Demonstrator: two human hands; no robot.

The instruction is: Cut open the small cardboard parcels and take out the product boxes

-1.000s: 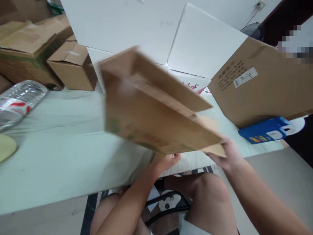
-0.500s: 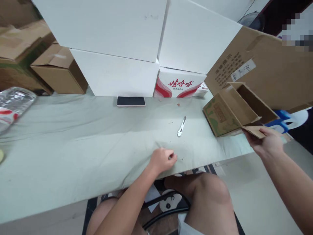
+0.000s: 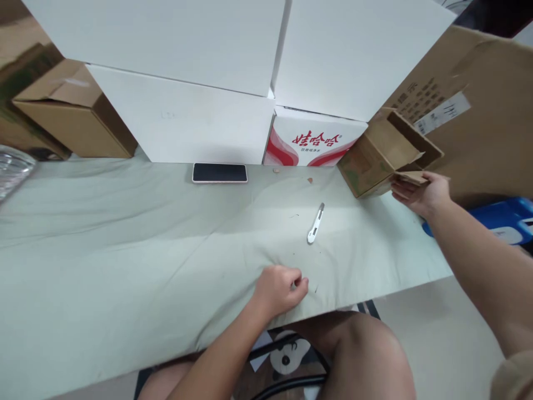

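My right hand [image 3: 422, 194] grips a flap of an open brown cardboard box [image 3: 368, 161] at the table's far right. The box stands tilted toward the back, its top flaps up, against a large cardboard sheet. My left hand [image 3: 281, 289] rests on the cloth near the front edge, fingers curled in; I see nothing in them. Beyond it, a white utility knife [image 3: 315, 223] lies on the pale green cloth [image 3: 137, 250]. A phone [image 3: 220, 173] with a dark screen lies at the foot of the white boxes.
White boxes [image 3: 179, 119] line the back, one with red lettering [image 3: 314, 139]. Brown cartons [image 3: 83, 116] and a plastic-wrapped pack [image 3: 14, 169] stand at left. The large cardboard sheet [image 3: 491, 122] leans at right, with a blue and white object [image 3: 495, 219] below it.
My right hand has pushed the cardboard box back and left, up against the white box with red lettering. The left hand stays in place on the cloth. The view has shifted slightly.
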